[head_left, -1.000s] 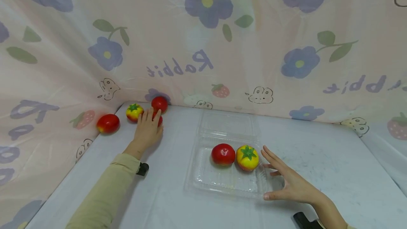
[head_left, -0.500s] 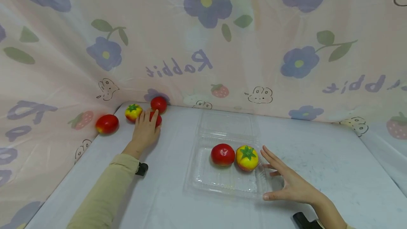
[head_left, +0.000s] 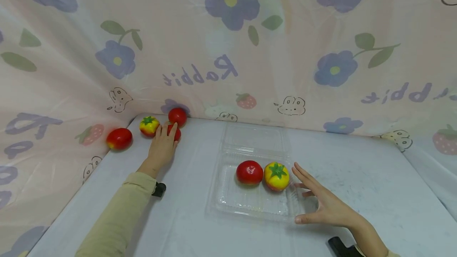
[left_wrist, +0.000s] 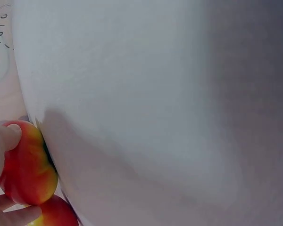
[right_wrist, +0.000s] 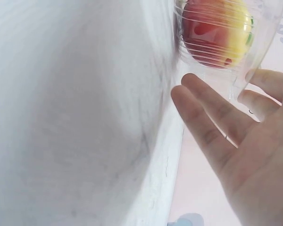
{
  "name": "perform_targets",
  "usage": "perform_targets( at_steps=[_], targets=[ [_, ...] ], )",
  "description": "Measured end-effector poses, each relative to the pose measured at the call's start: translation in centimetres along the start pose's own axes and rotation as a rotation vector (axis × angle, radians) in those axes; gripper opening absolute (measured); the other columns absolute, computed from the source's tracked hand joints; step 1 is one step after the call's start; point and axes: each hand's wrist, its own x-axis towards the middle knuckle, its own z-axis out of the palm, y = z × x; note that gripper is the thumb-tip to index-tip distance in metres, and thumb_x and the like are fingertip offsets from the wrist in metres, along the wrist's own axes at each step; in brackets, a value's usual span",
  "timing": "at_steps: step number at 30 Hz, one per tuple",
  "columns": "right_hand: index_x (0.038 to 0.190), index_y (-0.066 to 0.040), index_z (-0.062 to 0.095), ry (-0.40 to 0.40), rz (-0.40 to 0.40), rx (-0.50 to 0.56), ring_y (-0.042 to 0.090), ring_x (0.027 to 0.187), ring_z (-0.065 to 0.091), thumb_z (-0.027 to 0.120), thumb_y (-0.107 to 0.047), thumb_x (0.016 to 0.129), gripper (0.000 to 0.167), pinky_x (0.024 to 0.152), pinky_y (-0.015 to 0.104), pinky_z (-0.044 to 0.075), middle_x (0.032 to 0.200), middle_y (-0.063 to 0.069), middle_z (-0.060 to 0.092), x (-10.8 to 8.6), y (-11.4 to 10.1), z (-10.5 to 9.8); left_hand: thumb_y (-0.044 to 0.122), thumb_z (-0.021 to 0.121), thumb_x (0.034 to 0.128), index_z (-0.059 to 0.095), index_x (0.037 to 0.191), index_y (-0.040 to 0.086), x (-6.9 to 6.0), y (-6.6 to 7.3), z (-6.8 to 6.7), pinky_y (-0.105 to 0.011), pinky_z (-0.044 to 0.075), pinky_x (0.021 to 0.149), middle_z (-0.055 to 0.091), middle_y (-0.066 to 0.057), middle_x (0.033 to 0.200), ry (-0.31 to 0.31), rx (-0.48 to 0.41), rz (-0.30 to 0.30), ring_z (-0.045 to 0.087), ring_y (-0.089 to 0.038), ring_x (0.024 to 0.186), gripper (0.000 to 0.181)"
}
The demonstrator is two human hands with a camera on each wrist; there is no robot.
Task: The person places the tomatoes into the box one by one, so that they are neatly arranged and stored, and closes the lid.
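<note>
Backdrop: a pale pink curtain (head_left: 292, 66) printed with purple flowers, rabbits and strawberries, behind and to the left of the table.
Table: a flat surface under a white cloth (head_left: 364, 165).
Sleeve: a pale khaki cuff (head_left: 110, 217) on the left forearm.
Container: a clear plastic hinged box (head_left: 232, 201), lid laid back, on the cloth.
Right hand: at the box's right edge, the person's right hand (head_left: 323, 207) has its fingers spread and extended — grasping nothing.
Left hand: the person's left hand (head_left: 162, 148) grips a glossy red tomato with yellow patches (left_wrist: 30, 169), its thumb on the skin, in the far left group.
In the box: a round red tomato (head_left: 249, 172) and a round yellow tomato with a green star-shaped leaf (head_left: 276, 176), side by side.
Around the left hand: a plain red tomato (head_left: 177, 117) behind, a green-leafed yellow-and-red tomato (head_left: 149, 126) just left, an oval red tomato (head_left: 119, 139) farther left.
Wrists: a small black device (head_left: 159, 189) below the left cuff.
</note>
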Motion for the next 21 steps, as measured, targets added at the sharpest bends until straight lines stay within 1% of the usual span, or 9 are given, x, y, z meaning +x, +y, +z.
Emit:
perform_targets(
  at_steps=[3,6,10,13,17,21],
  targets=[
    [0.155,-0.020,0.013,0.000,0.002,-0.001,0.033,0.117,0.054,0.087,-0.032,0.068,0.115,0.088,0.031,0.054,0.163,0.003,0.006,0.03,0.01,0.02,0.014,0.057,0.0939,0.028,0.148,0.001,0.02,-0.13,0.00,-0.064,0.037,0.103,0.024,-0.033,0.148,-0.008,0.007,-0.004,0.026,-0.053,0.133,0.063],
    [0.155,-0.020,0.013,-0.001,0.006,-0.002,0.034,0.117,0.054,0.087,-0.032,0.068,0.115,0.088,0.031,0.054,0.163,0.004,0.006,0.03,-0.01,0.02,0.014,0.058,0.0938,0.028,0.148,0.001,0.01,-0.27,0.03,-0.064,0.038,0.101,0.025,-0.033,0.147,-0.003,0.009,-0.008,0.027,-0.053,0.133,0.063],
    [0.155,-0.020,0.013,-0.002,0.012,-0.001,0.034,0.117,0.054,0.087,-0.033,0.067,0.115,0.088,0.031,0.054,0.163,0.003,0.006,0.05,-0.07,0.01,0.015,0.058,0.0937,0.029,0.148,0.001,0.01,-0.36,0.08,-0.063,0.039,0.100,0.026,-0.032,0.147,0.020,0.002,-0.005,0.028,-0.052,0.132,0.063],
    [0.155,-0.019,0.014,-0.001,0.013,-0.002,0.034,0.117,0.054,0.087,-0.034,0.067,0.115,0.088,0.031,0.054,0.162,0.004,0.007,0.04,-0.11,0.01,0.015,0.059,0.0936,0.030,0.148,0.002,0.09,-0.40,0.15,-0.063,0.040,0.100,0.028,-0.032,0.146,0.045,0.008,0.013,0.030,-0.052,0.131,0.063],
    [0.155,-0.019,0.013,-0.001,0.015,-0.005,0.033,0.117,0.054,0.087,-0.034,0.067,0.116,0.088,0.031,0.054,0.162,0.007,0.007,0.03,-0.13,0.01,0.015,0.059,0.0935,0.031,0.147,0.001,0.17,-0.27,0.17,-0.062,0.040,0.101,0.029,-0.032,0.145,0.063,0.012,0.036,0.032,-0.053,0.130,0.062],
    [0.155,-0.018,0.014,-0.002,0.016,-0.011,0.033,0.117,0.054,0.087,-0.034,0.067,0.116,0.088,0.031,0.054,0.162,0.008,0.008,0.05,-0.11,0.00,0.016,0.058,0.0938,0.030,0.148,0.002,0.18,0.05,-0.04,-0.061,0.037,0.104,0.028,-0.032,0.146,0.053,0.008,0.027,0.031,-0.052,0.132,0.063]
  ],
)
